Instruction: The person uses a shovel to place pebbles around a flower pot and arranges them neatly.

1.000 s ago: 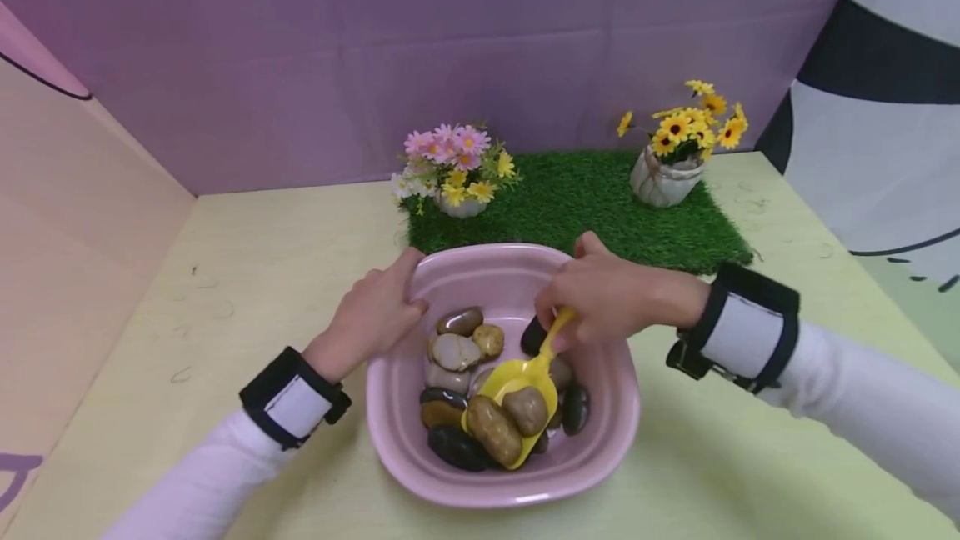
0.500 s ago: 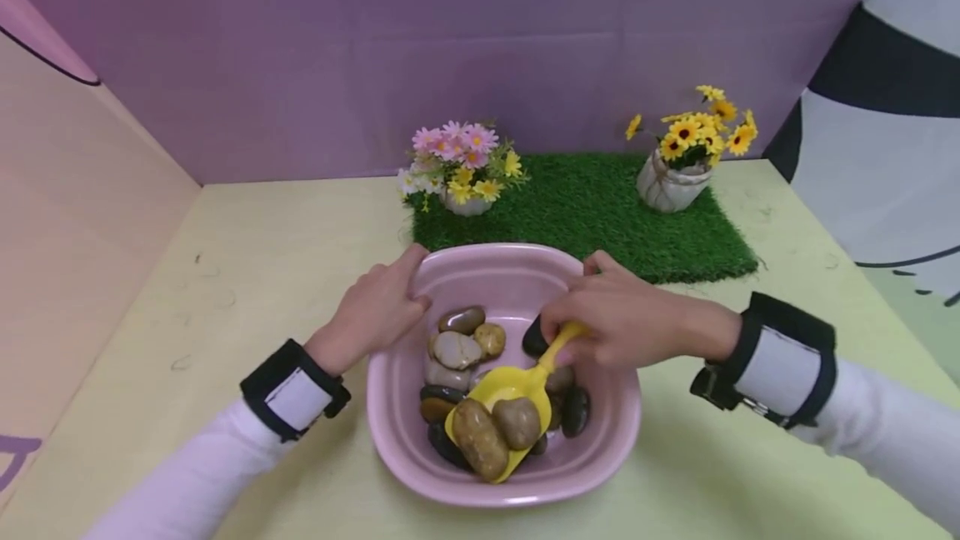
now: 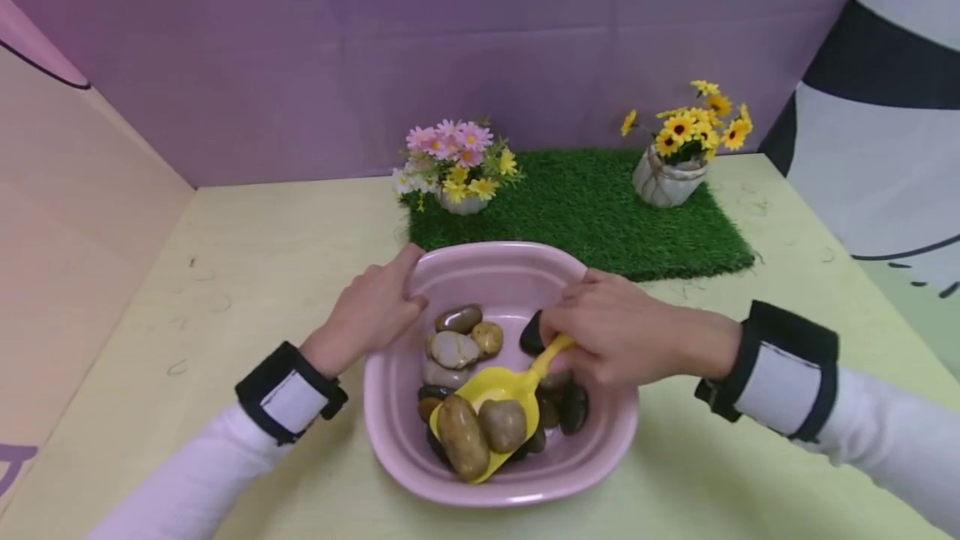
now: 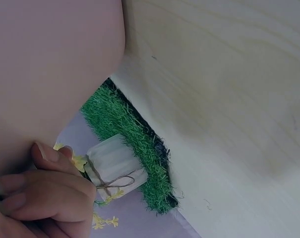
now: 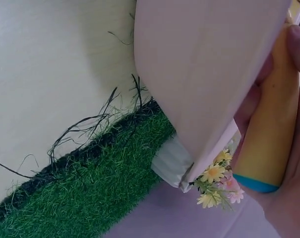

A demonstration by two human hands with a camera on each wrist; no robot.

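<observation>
A pink basin (image 3: 600,448) sits on the pale table and holds several smooth pebbles (image 3: 455,349). My right hand (image 3: 611,329) grips the handle of a yellow toy shovel (image 3: 501,391), whose scoop carries two brown stones (image 3: 480,430) just above the pile. My left hand (image 3: 371,311) grips the basin's far-left rim, thumb inside. In the left wrist view my curled left hand (image 4: 40,198) lies against the pink basin wall (image 4: 50,74). The right wrist view shows the yellow shovel handle (image 5: 271,144) in my right hand (image 5: 288,198) beside the basin (image 5: 209,69).
Behind the basin lies a green turf mat (image 3: 592,211) with a pot of pink and yellow flowers (image 3: 456,165) at its left and a pot of yellow flowers (image 3: 678,152) at its right. A purple wall backs the table; a pink panel stands at the left.
The shovel with its two stones has swung left and toward the basin's near rim. My right hand has lowered and moved right. The left hand has stayed on the rim.
</observation>
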